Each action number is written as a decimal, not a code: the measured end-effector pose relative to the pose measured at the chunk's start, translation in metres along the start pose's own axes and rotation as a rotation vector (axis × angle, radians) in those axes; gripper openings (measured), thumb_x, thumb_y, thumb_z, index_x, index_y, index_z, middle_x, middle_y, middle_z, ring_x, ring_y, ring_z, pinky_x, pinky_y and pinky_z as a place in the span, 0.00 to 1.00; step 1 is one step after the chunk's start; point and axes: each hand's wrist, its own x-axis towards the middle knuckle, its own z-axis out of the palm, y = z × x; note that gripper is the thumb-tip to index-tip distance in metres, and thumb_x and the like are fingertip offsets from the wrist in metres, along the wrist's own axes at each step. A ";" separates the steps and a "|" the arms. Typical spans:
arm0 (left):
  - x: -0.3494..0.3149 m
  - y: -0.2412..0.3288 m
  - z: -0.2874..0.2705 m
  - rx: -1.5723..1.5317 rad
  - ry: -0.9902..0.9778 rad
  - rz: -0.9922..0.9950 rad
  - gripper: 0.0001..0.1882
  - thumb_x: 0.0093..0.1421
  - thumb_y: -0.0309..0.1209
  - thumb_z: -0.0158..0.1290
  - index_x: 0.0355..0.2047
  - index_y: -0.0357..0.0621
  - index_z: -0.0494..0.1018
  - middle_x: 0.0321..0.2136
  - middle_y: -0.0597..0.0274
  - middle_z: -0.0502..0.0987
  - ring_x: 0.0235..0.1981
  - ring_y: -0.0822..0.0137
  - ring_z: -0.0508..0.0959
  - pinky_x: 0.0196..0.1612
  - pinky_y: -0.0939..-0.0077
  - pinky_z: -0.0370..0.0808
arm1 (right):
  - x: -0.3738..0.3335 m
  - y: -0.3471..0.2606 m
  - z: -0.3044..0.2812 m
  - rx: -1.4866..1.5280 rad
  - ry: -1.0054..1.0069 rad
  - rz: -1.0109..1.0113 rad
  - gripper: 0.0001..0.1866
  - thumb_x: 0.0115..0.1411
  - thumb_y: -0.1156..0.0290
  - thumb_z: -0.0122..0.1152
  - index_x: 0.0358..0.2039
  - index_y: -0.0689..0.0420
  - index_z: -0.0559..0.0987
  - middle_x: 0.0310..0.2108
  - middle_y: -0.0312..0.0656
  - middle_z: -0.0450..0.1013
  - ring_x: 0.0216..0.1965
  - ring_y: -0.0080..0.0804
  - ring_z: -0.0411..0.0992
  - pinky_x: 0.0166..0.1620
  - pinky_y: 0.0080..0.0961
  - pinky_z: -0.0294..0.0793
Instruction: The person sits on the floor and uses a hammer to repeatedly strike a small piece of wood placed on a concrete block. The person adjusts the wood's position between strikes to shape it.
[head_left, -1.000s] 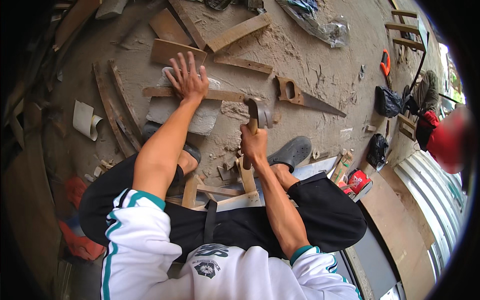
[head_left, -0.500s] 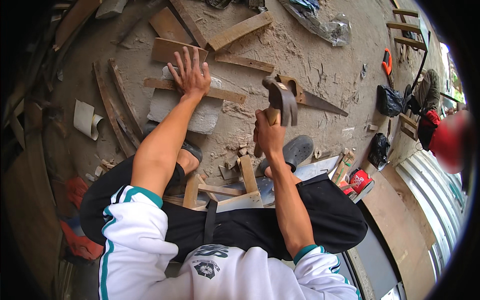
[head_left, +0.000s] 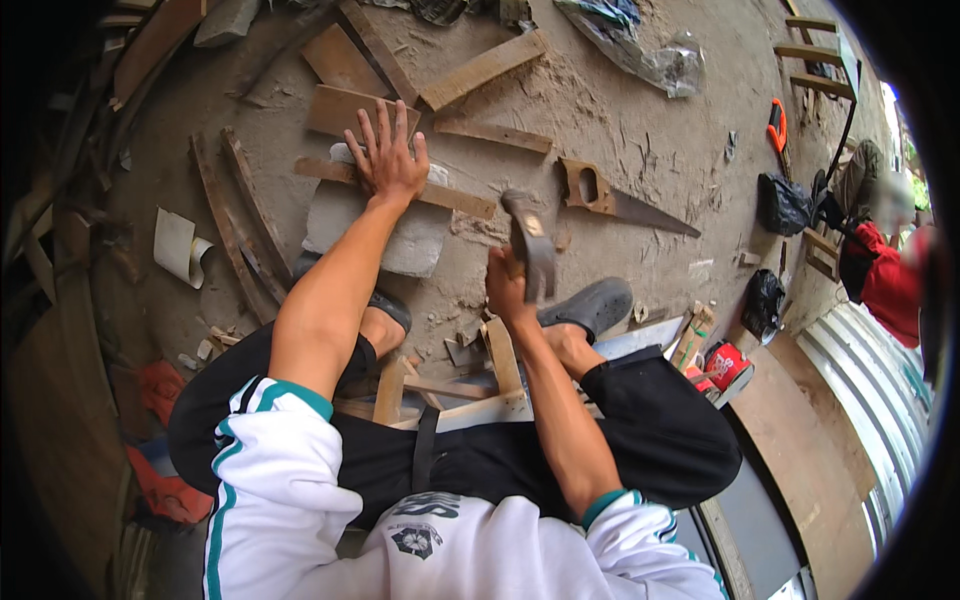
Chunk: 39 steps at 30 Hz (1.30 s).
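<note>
My left hand (head_left: 393, 165) lies flat with its fingers spread across a narrow wooden strip (head_left: 458, 201). The strip rests on a rough pale concrete block (head_left: 412, 248), and my fingertips reach over a short brown board (head_left: 335, 108) beyond it. Gripped in my right hand (head_left: 508, 284) is a claw hammer (head_left: 532, 240), raised to the right of the block; its handle is mostly hidden by my fist. A handsaw (head_left: 640, 210) with a wooden handle lies on the ground to the right of the hammer.
Loose planks (head_left: 485, 68) lie beyond the block, and two long strips (head_left: 222, 200) at its left. A small wooden frame (head_left: 470, 400) stands between my legs. Red cans (head_left: 728, 368) and a black plastic bag (head_left: 763, 303) sit at the right. A person in red (head_left: 890, 285) is at the far right.
My right hand and the hammer have moved left, closer to the block, and slightly lower. The saw's handle is now uncovered. My left hand stays on the wooden strip.
</note>
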 end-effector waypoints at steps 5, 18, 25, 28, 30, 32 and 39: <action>0.025 0.008 -0.006 0.042 -0.034 -0.014 0.33 0.65 0.49 0.45 0.69 0.55 0.62 0.71 0.59 0.58 0.73 0.52 0.50 0.73 0.42 0.36 | 0.014 -0.059 -0.014 0.083 -0.109 0.528 0.12 0.62 0.66 0.60 0.26 0.59 0.72 0.14 0.36 0.65 0.14 0.27 0.66 0.19 0.30 0.65; -0.017 -0.021 -0.030 -0.187 -0.126 0.836 0.35 0.59 0.56 0.58 0.59 0.48 0.69 0.62 0.58 0.68 0.67 0.57 0.63 0.71 0.50 0.52 | -0.095 -0.191 -0.210 -0.338 -0.187 0.535 0.16 0.65 0.59 0.63 0.37 0.60 0.72 0.16 0.33 0.66 0.14 0.20 0.66 0.17 0.22 0.65; -0.014 0.002 -0.060 -0.177 -0.041 0.763 0.25 0.62 0.50 0.56 0.51 0.45 0.71 0.47 0.58 0.76 0.55 0.55 0.73 0.60 0.57 0.67 | -0.110 -0.203 -0.229 -0.358 -0.371 0.442 0.19 0.65 0.61 0.62 0.47 0.62 0.69 0.18 0.37 0.69 0.16 0.23 0.70 0.21 0.24 0.71; -0.007 0.041 -0.112 -0.615 0.046 0.630 0.26 0.69 0.54 0.48 0.47 0.41 0.71 0.31 0.59 0.78 0.29 0.56 0.78 0.33 0.62 0.74 | -0.112 -0.212 -0.222 -0.282 -0.455 0.387 0.21 0.65 0.63 0.62 0.51 0.64 0.69 0.21 0.37 0.71 0.19 0.22 0.71 0.23 0.23 0.73; -0.008 0.054 -0.149 -0.942 -0.303 0.356 0.27 0.71 0.55 0.43 0.46 0.40 0.71 0.27 0.61 0.76 0.24 0.64 0.75 0.29 0.68 0.72 | -0.115 -0.227 -0.219 -0.220 -0.549 0.345 0.22 0.65 0.64 0.63 0.53 0.63 0.69 0.23 0.38 0.72 0.20 0.22 0.71 0.24 0.23 0.74; -0.015 0.075 -0.185 -1.238 -0.546 0.193 0.32 0.72 0.59 0.37 0.45 0.39 0.73 0.22 0.63 0.73 0.20 0.75 0.70 0.24 0.78 0.69 | -0.121 -0.236 -0.218 -0.181 -0.605 0.316 0.20 0.65 0.65 0.62 0.52 0.62 0.71 0.25 0.39 0.73 0.20 0.22 0.71 0.24 0.23 0.74; -0.046 0.110 -0.284 -1.277 -0.786 0.301 0.31 0.73 0.55 0.38 0.43 0.36 0.74 0.22 0.63 0.74 0.19 0.74 0.71 0.24 0.78 0.70 | -0.148 -0.264 -0.224 -0.178 -0.817 0.151 0.19 0.68 0.65 0.59 0.55 0.61 0.73 0.30 0.37 0.74 0.22 0.22 0.73 0.26 0.22 0.75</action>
